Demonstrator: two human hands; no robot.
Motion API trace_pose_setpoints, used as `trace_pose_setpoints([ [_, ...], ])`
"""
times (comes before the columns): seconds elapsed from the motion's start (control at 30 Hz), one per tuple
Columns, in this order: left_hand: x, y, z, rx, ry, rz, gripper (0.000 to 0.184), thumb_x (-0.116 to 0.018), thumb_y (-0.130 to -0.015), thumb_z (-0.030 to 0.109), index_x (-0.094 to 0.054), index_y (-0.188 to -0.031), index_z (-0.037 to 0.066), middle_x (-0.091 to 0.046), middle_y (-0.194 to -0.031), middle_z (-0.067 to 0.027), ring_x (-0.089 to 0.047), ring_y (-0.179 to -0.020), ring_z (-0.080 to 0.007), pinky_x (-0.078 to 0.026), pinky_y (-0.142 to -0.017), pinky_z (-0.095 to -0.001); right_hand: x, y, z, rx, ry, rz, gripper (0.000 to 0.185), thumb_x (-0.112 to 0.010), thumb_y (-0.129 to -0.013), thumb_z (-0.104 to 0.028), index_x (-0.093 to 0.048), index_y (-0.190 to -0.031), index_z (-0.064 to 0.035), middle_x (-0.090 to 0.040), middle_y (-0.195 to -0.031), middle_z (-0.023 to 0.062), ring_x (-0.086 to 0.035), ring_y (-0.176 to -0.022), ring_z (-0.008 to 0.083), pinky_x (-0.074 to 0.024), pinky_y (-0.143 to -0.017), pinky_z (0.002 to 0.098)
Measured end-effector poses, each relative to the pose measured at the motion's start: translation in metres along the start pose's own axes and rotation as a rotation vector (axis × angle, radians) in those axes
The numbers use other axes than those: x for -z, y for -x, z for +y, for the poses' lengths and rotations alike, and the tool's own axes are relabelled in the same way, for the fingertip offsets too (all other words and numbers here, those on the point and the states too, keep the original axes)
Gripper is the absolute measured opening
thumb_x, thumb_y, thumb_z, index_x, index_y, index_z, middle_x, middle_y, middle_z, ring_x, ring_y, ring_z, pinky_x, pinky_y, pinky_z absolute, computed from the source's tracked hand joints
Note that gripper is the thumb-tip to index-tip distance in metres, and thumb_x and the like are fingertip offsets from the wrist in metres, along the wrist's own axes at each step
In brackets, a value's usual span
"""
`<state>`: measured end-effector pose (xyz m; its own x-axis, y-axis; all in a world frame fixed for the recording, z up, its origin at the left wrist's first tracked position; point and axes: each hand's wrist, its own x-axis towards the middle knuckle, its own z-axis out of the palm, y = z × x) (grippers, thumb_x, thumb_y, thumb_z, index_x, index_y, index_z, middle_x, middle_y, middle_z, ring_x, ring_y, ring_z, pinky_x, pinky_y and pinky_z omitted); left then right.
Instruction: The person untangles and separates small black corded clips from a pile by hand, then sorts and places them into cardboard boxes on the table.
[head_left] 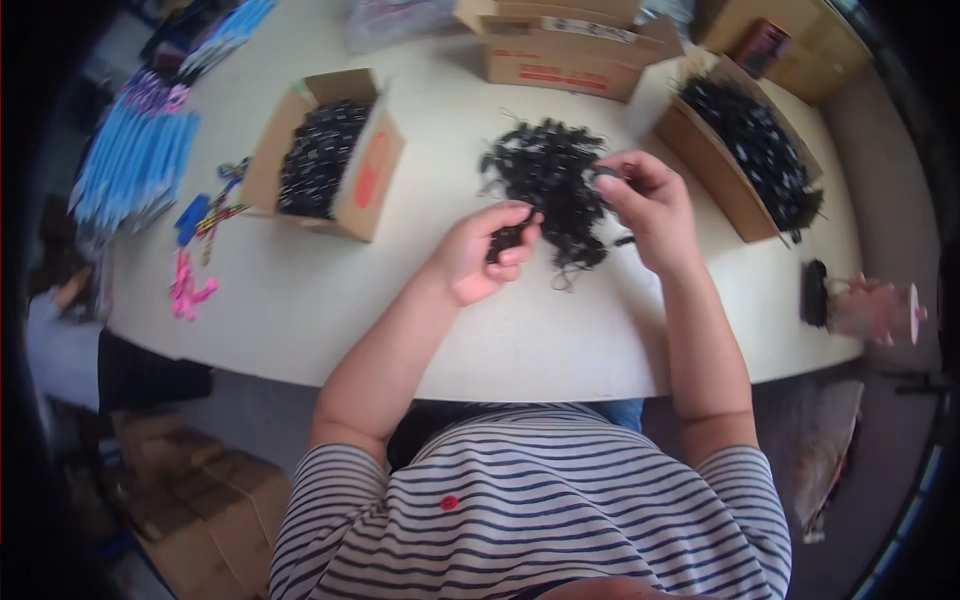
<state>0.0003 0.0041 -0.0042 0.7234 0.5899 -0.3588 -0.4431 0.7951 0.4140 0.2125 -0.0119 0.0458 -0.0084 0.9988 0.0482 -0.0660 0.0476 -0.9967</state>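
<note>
A loose pile of small black pieces (550, 170) lies on the white table (540, 345) between my hands. My left hand (488, 252) is at the pile's lower left, its fingers curled around several black pieces. At the pile's right edge my right hand (645, 205) pinches a small dark piece between thumb and forefinger. A single black piece lies just below my right hand. The exact shape of the held pieces is too small to make out.
Open boxes of black pieces stand left (375, 180) and right (715, 175). Another carton (560, 65) is behind the pile. Blue packets (135, 160), pink items (187, 288) and a blue piece (192, 218) lie left. A jar-like container (880, 310) is at the right edge. A person's sleeve (65, 345) shows far left.
</note>
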Motion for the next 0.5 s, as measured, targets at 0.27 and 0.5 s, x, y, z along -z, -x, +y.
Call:
trace_pose_setpoints([
  [0.27,-0.032,0.039,0.031,-0.253,-0.047,-0.053,0.016,-0.043,-0.093,0.023,-0.053,-0.090,0.011,-0.046,-0.075,0.0005,-0.037,-0.050,-0.0042,-0.026,-0.036,-0.0140,0.004,-0.005,0.006,-0.041,-0.233,-0.009,0.014,-0.066,-0.078,-0.006,-0.059,-0.090,-0.0030,-0.051,-0.070,-0.0043,-0.033,-0.049,0.0003,-0.0226,-0.042,0.0172],
  [0.5,-0.048,0.103,0.150,-0.841,-0.690,0.526,0.012,-0.044,-0.091,0.017,-0.050,-0.089,0.006,-0.050,-0.075,-0.0025,-0.044,-0.059,-0.0095,-0.032,-0.042,-0.0194,0.003,-0.003,0.003,-0.031,-0.191,-0.033,0.014,-0.066,-0.078,-0.006,-0.060,-0.090,-0.0027,-0.051,-0.071,-0.0052,-0.032,-0.049,-0.0005,-0.0221,-0.042,0.0169],
])
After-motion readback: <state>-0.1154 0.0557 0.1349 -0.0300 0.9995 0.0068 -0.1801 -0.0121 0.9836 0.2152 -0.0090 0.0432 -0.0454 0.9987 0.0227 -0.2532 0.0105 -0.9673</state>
